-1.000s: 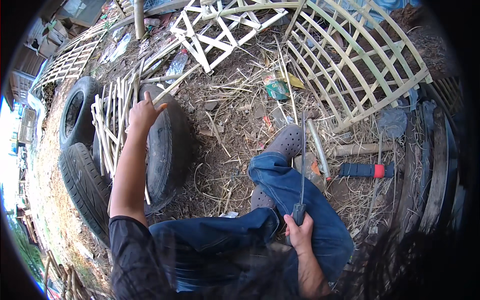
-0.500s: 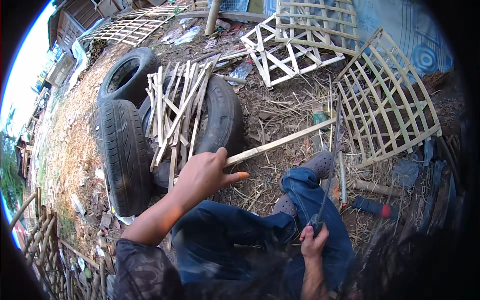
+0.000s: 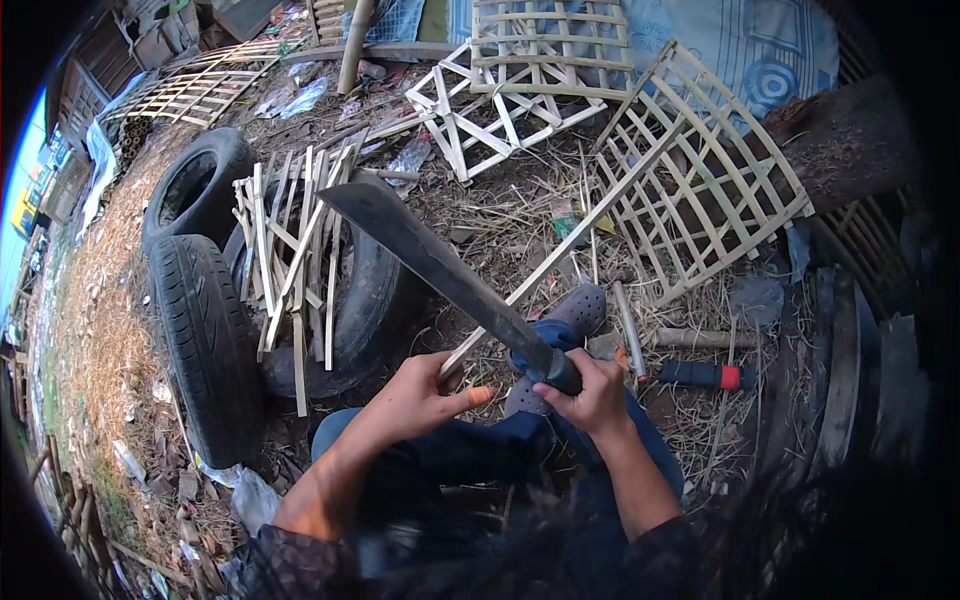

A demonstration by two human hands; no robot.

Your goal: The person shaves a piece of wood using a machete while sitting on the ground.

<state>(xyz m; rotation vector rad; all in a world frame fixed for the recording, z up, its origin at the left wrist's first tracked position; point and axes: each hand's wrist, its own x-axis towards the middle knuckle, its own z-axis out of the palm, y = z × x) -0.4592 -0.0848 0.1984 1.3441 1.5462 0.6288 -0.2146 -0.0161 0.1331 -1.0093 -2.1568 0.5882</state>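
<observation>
The left hand [image 3: 425, 394] has its grip clamped on a strip [image 3: 590, 218]; the right hand [image 3: 592, 395] clamps a machete [image 3: 445, 272], its blade [image 3: 400, 235] crossing over the strip

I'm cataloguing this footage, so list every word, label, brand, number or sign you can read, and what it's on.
None can be read.
Green packet on the ground: too small and blurred.
Plastic bottle: too small.
Tire under the pale strips: no legible lettering.
Machete: no legible marking.
</observation>
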